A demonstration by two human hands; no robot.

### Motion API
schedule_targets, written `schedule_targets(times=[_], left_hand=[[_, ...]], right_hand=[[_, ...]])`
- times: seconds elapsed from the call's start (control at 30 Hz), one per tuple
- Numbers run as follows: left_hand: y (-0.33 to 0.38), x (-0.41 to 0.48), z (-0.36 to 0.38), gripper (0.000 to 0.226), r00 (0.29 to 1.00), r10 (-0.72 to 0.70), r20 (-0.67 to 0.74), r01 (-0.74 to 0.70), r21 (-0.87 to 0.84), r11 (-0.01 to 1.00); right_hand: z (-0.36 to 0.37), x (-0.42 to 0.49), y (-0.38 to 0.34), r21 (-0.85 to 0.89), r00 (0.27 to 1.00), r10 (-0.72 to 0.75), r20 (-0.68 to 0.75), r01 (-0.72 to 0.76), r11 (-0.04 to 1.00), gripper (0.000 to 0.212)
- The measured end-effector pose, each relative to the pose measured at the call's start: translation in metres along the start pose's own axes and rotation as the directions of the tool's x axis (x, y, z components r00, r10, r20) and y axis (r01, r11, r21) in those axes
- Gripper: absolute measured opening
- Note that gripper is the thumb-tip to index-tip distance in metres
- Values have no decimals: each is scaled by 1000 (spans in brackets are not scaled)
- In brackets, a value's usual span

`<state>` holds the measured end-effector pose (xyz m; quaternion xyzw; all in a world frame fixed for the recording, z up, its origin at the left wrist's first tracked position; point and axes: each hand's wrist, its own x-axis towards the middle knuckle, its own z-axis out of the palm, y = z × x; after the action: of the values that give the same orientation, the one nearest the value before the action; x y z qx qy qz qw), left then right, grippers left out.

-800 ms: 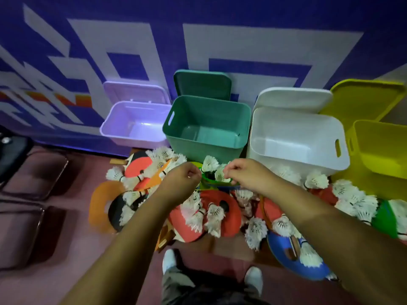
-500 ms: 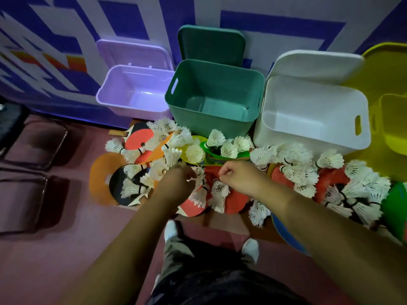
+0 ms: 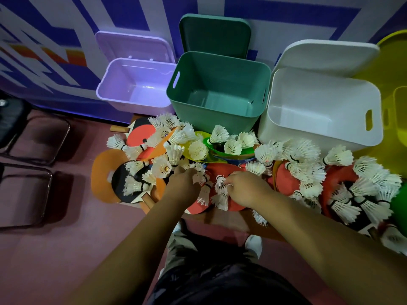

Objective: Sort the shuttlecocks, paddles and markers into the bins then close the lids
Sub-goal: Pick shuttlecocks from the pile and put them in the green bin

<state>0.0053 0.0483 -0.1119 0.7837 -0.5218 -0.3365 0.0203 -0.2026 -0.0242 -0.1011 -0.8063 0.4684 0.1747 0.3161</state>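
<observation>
My white shoe [image 3: 253, 243] shows just below the pile on the reddish floor [image 3: 66, 249]. My left hand [image 3: 184, 187] is knuckles-up with its fingers curled round the skirt of a white feather shuttlecock [image 3: 199, 175]. My right hand [image 3: 246, 188] is just beside it, and its fingertips pinch the feathers of a second white shuttlecock [image 3: 221, 184]. Both shuttlecocks lie over a round red paddle [image 3: 222, 170] in the middle of the heap. Less than a second ago both hands were farther out, at the flat green marker disc [image 3: 229, 153]. They have since dropped back toward me onto the red paddle, and half a second ago they were already about here.

More loose white shuttlecocks [image 3: 308, 170] spread around my hands, to both sides and beyond. They lie mixed with red, black and orange paddles, and a flat orange disc [image 3: 99, 172] sits at the left edge. Dark metal-framed chairs [image 3: 33, 139] stand off to the left.

Beyond the heap four plastic bins stand in a row: a lilac bin [image 3: 114, 100], a teal bin [image 3: 198, 115], a white bin [image 3: 308, 130] and a yellow bin [image 3: 400, 111] at the right edge. All are open and hold nothing that I can see, as before. The lilac lid [image 3: 132, 45], teal lid [image 3: 214, 34], white lid [image 3: 326, 56] and yellow lid [image 3: 392, 47] stand behind them at the blue and white wall [image 3: 286, 23].
</observation>
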Motion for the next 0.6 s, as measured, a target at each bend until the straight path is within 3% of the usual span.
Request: schedule_targets(times=[0.13, 0.2, 0.4, 0.6], left_hand=[[-2, 5, -10, 50, 999, 36, 4, -36, -18, 999], [-3, 4, -16, 46, 998, 46, -35, -47, -28, 999], [8, -9, -42, 27, 984, 84, -156, -104, -124, 987], [28, -16, -92, 2, 947, 179, -267, -229, -170, 958]], right_hand=[[-3, -3, 3, 85, 999, 6, -32, -4, 996, 37], [-9, -6, 2, 113, 997, 0, -71, 8, 994, 26], [-43, -14, -1, 274, 972, 17, -232, 49, 960, 25], [-99, -20, -4, 473, 870, 99, -483, 164, 866, 28]])
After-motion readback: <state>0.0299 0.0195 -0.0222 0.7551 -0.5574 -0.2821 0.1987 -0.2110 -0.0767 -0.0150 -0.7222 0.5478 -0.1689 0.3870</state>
